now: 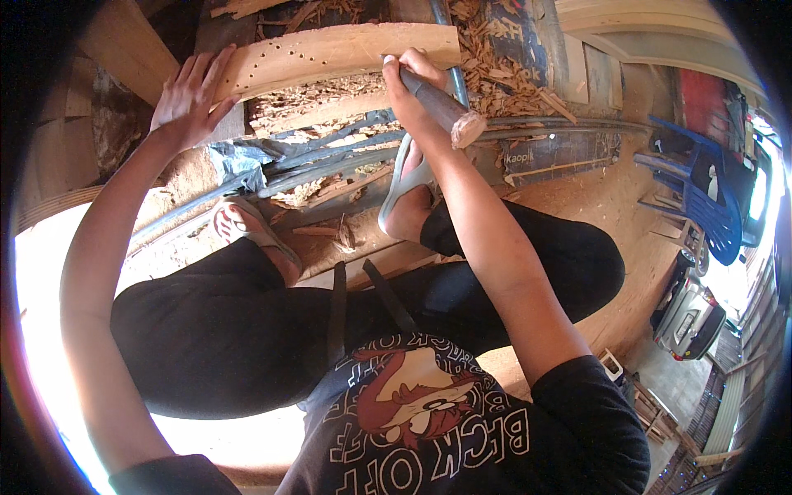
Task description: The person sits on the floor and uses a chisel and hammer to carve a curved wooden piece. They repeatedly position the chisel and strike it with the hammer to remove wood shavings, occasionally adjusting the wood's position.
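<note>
Two bare hands are at one pale wooden board point(338, 56), which lies crosswise at the far side of the scene. The left hand point(188, 97) rests flat over the board's left end, fingers stretched out and only slightly parted, the thumb spread away from them along the near edge. The right hand point(412, 80) is curled snugly around a thick wooden handle point(436, 103) near the board's right end; whether its knuckles also press on the board, I cannot tell. That handle is round and dark brown along its length, but its near end is pale, blunt and frayed — like splintered fibre. The board itself looks smooth and lightly grained, with small dark round holes point(286, 51) scattered over its left half. Around it lie curled, flaky wood chips point(495, 82), thickest to the right, and a crumpled sheet of bluish plastic point(238, 165) sits nearer, on the left. Two sandalled feet stand on the near side of the chips — below matte black trousers point(223, 330). Far to the right is a glossy blue plastic chair point(718, 194).
</note>
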`<state>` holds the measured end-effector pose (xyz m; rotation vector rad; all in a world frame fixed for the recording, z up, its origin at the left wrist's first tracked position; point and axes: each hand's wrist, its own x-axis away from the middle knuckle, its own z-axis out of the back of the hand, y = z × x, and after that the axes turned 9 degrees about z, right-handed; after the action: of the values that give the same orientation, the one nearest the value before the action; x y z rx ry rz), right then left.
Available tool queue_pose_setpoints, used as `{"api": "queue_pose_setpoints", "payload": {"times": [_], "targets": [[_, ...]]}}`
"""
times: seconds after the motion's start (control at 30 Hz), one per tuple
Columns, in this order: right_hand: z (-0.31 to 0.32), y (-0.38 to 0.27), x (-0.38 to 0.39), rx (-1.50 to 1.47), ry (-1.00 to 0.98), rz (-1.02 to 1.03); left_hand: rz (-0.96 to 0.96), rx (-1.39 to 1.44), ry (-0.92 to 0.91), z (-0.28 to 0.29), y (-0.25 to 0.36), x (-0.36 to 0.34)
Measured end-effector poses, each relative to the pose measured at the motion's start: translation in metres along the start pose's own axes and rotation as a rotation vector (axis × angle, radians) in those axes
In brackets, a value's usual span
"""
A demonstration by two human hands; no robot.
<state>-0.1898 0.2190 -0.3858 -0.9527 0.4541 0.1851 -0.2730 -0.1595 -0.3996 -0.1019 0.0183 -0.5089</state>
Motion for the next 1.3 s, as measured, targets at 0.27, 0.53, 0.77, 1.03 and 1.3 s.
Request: {"api": "queue_pose_setpoints", "payload": {"times": [0.27,0.53,0.77,1.03,1.3], "targets": [[-0.007,0.002,0.009,-0.048,0.005,0.021,0.031,-0.02,-0.035,0.007,0.004,0.004],[0.017,0.019,-0.014,-0.071,0.094,-0.237,0.041,-0.026,-0.036,0.015,0.008,0.002],[0.023,0.036,-0.032,-0.054,0.097,-0.108,0.057,-0.062,-0.022,0.015,0.01,0.005],[0.026,0.05,-0.046,0.038,0.05,-0.002,0.042,0.032,-0.052,0.012,0.006,0.003],[0.041,0.053,-0.028,0.251,-0.03,-0.008,0.027,0.025,0.03,0.005,0.003,0.002]]}}
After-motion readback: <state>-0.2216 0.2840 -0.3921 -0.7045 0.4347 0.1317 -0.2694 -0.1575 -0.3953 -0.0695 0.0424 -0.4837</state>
